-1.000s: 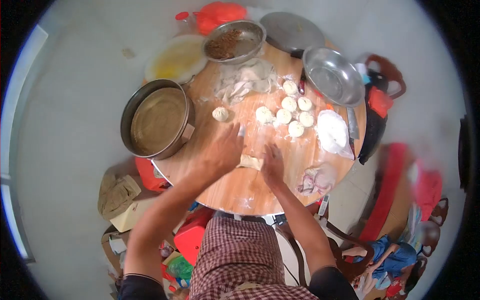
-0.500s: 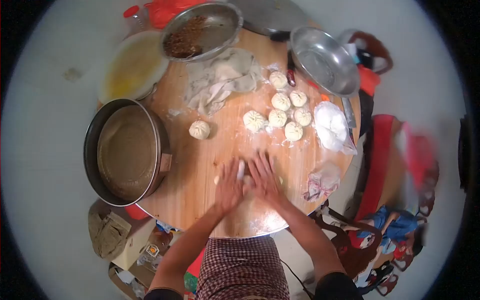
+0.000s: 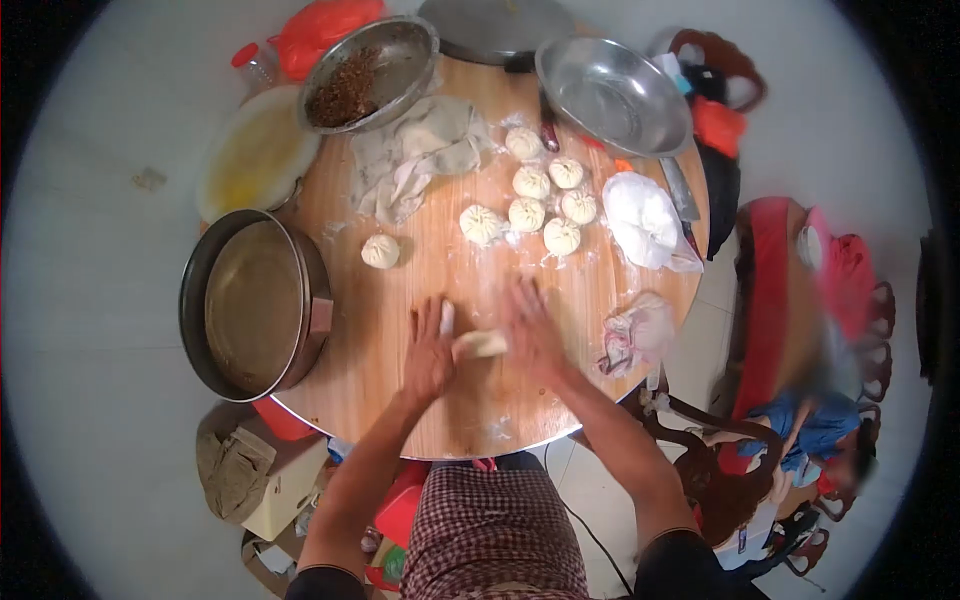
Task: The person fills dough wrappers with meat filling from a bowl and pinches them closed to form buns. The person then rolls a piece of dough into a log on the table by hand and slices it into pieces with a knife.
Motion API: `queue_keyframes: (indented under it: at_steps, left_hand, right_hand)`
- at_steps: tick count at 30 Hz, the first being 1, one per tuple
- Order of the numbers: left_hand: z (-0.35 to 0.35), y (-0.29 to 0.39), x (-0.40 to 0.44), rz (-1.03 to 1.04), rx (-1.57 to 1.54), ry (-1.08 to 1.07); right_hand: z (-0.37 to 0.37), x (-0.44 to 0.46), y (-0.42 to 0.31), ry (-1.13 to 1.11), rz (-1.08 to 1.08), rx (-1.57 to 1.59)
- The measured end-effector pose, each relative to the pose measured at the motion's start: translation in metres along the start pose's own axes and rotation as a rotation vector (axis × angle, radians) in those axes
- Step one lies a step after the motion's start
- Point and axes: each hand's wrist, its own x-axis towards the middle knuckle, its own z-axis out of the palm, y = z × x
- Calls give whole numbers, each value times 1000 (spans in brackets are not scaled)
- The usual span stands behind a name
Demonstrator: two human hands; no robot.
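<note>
A short roll of pale dough point(image 3: 482, 345) lies on the round wooden table point(image 3: 390, 330) between my hands. My left hand point(image 3: 431, 350) rests palm down at the roll's left end, fingers stretched forward, with something white around one finger. On the roll's right end lies my right hand point(image 3: 532, 332), fingers extended and blurred by motion. Beyond them sits a cluster of several pleated buns point(image 3: 527, 214), with a single bun point(image 3: 380, 251) apart to the left. Flour marks the wood around the buns.
A deep round pan point(image 3: 255, 305) stands at the left. Along the far side are a bowl of brown filling point(image 3: 405, 75), a crumpled cloth point(image 3: 420, 150) and an empty metal bowl point(image 3: 615, 97). At the right lie a white bag point(image 3: 640, 220), a knife point(image 3: 679, 190) and another cloth point(image 3: 638, 333).
My hands were close together over the dough and have moved apart, showing the roll's middle between them. The camera view has shifted, so the table's contents sit slightly differently in frame.
</note>
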Motion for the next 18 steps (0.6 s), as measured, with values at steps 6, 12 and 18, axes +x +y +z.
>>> queue_keyframes:
  at_steps: [6,12,18]
  left_hand:
    - [-6,5,36,0,-5,112]
    - [18,46,-92,21,70,-240]
    - [15,19,-22,4,57,-89]
  right_hand:
    - [-4,51,-5,48,47,90]
    - [19,-73,-57,-129,-211,-7]
    - [5,3,-27,-109,-23,111]
